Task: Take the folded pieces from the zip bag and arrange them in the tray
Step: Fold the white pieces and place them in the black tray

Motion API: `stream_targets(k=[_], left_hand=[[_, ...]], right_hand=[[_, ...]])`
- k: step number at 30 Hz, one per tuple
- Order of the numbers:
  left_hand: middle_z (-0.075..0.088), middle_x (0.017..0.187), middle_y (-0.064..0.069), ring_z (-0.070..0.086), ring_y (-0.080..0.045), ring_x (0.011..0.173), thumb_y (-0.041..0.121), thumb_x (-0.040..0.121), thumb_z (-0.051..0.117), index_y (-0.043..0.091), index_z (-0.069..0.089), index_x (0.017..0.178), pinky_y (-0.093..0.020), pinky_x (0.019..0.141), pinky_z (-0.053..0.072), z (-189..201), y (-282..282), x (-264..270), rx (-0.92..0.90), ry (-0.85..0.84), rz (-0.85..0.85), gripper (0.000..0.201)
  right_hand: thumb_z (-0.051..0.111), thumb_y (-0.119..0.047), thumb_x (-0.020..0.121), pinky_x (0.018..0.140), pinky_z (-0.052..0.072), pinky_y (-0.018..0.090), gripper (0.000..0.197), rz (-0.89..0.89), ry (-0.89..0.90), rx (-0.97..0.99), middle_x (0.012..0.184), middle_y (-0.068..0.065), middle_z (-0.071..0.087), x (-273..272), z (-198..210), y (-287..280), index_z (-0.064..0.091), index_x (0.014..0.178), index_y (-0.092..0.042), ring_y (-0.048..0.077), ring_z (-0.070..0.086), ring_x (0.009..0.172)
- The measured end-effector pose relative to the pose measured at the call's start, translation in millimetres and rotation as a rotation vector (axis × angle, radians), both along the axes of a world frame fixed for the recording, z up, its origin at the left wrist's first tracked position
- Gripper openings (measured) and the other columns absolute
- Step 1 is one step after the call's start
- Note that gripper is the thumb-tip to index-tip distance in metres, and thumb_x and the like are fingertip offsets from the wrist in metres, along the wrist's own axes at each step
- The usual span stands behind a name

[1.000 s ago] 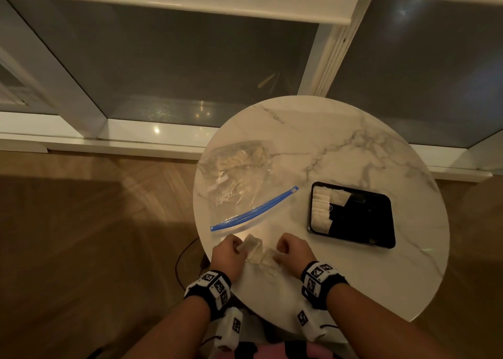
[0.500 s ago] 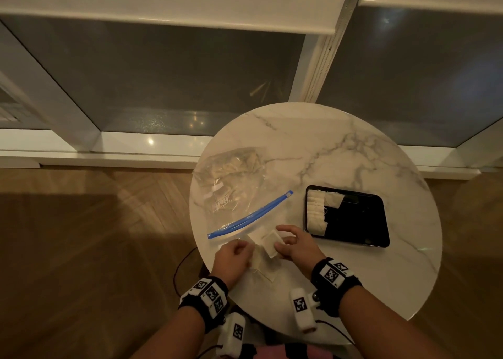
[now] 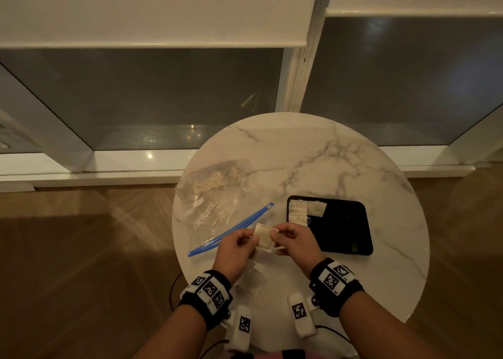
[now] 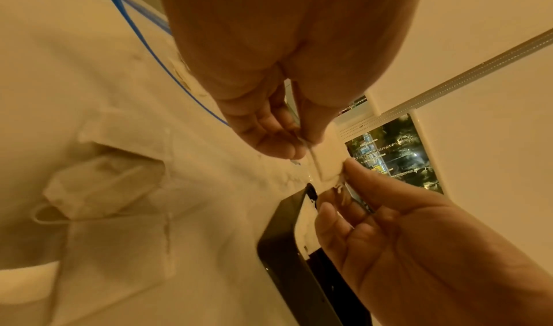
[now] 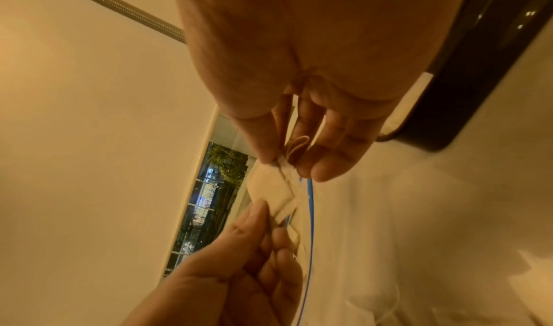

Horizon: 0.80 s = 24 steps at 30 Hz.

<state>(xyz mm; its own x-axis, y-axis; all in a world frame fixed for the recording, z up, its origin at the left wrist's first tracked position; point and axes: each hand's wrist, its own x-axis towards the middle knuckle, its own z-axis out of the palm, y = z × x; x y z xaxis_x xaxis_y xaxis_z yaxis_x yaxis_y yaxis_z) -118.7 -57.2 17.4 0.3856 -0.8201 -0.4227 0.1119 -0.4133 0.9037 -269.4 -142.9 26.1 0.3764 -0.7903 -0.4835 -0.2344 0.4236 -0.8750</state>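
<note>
Cream fabric, thin and limp: folded piece point(image 3: 263, 236) held lower centre of the head view, above table point(image 3: 313, 152). Pinched at opposite edges by left hand point(image 3: 236, 245) and right hand point(image 3: 295, 240), fingertips curled on the cloth. Probably featherlight, prone to unfolding; best gripped across the fold. Tray point(image 3: 345, 233) just right, zip bag point(image 3: 215, 195) upper left.

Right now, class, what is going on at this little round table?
A person holds one folded cloth piece above the marble table, the left hand pinching one edge and the right hand the other. To the left lies a clear zip bag with more pieces inside. To the right a black tray already holds a few pieces at its left end. Another piece lies on the table near the wrists.
</note>
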Motion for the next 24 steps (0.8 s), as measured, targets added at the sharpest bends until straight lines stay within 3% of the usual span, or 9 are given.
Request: stream_targets(k=[3,5,8,11,14,18,21,24], left_hand=[[0.072,0.082,-0.009,0.067,-0.014,0.071,0.005,0.097,0.062,0.004,0.069,0.102,-0.025,0.071,0.058,2.1,-14.7,-16.1,-0.005,0.048,0.067,0.009],[0.069,0.081,-0.015,0.069,-0.017,0.071,0.003,0.097,0.06,-0.001,0.062,0.104,-0.032,0.076,0.06,3.4,-25.6,-28.6,-0.004,0.133,0.129,0.007],[0.068,0.082,-0.02,0.07,-0.025,0.078,0.003,0.098,0.06,0.003,0.058,0.094,-0.039,0.082,0.061,7.3,-41.0,-47.8,0.0,0.2,0.093,0.004],[0.073,0.094,-0.015,0.072,-0.026,0.085,0.009,0.096,0.066,0.006,0.062,0.099,-0.034,0.075,0.06,6.7,-54.0,-66.2,-0.003,0.172,0.048,0.005],[0.074,0.091,-0.004,0.07,-0.017,0.078,0.011,0.095,0.066,0.013,0.067,0.105,-0.029,0.07,0.059,4.2,-67.2,-80.4,-0.028,0.062,0.024,0.01],[0.072,0.077,-0.001,0.066,-0.013,0.069,0.006,0.096,0.063,0.007,0.067,0.095,-0.025,0.067,0.056,3.2,-80.7,-95.9,-0.029,0.064,-0.009,0.005],[0.072,0.084,-0.008,0.067,-0.018,0.075,0.006,0.096,0.064,0.006,0.067,0.098,-0.029,0.07,0.058,-0.6,-91.0,-107.2,-0.011,0.09,0.005,0.004],[0.074,0.091,-0.001,0.07,-0.016,0.083,0.013,0.094,0.068,0.015,0.07,0.099,-0.026,0.076,0.058,-4.9,-99.1,-115.5,-0.007,-0.009,0.012,0.006]], right_hand=[[0.072,-0.008,0.087,0.068,0.059,0.03,0.008,-0.024,-0.022,0.014,0.081,0.009,0.072,-12.8,3.3,-11.3,0.07,0.094,-0.005,0.015,0.068,0.072],[0.075,-0.007,0.085,0.072,0.06,0.035,0.01,-0.027,-0.031,0.021,0.08,0.009,0.071,-22.8,5.9,-17.8,0.069,0.093,-0.005,0.017,0.067,0.073],[0.071,-0.008,0.088,0.067,0.059,0.032,0.005,-0.049,-0.042,0.01,0.078,0.009,0.07,-37.2,12.8,-27.2,0.068,0.092,-0.006,0.017,0.068,0.069],[0.068,-0.009,0.091,0.056,0.051,0.02,0.002,-0.058,0.009,-0.075,0.075,0.002,0.069,-56.2,14.2,-41.7,0.069,0.091,-0.01,0.007,0.064,0.061],[0.069,-0.012,0.09,0.057,0.045,0.014,0.006,0.05,0.1,-0.193,0.073,-0.006,0.067,-79.4,9.9,-58.7,0.072,0.09,-0.017,-0.001,0.058,0.061],[0.071,-0.013,0.089,0.061,0.054,0.022,0.009,0.018,0.099,-0.199,0.08,0.002,0.068,-100.1,4.7,-71.8,0.072,0.098,-0.014,0.007,0.062,0.068],[0.069,-0.011,0.09,0.059,0.054,0.025,0.008,-0.001,0.064,-0.141,0.081,0.003,0.067,-110.9,-5.0,-76.1,0.069,0.097,-0.013,0.01,0.063,0.072],[0.065,-0.009,0.092,0.059,0.053,0.025,0.006,0.027,0.108,-0.148,0.081,0.002,0.066,-119.2,-17.6,-82.2,0.066,0.093,-0.015,0.01,0.062,0.072]])
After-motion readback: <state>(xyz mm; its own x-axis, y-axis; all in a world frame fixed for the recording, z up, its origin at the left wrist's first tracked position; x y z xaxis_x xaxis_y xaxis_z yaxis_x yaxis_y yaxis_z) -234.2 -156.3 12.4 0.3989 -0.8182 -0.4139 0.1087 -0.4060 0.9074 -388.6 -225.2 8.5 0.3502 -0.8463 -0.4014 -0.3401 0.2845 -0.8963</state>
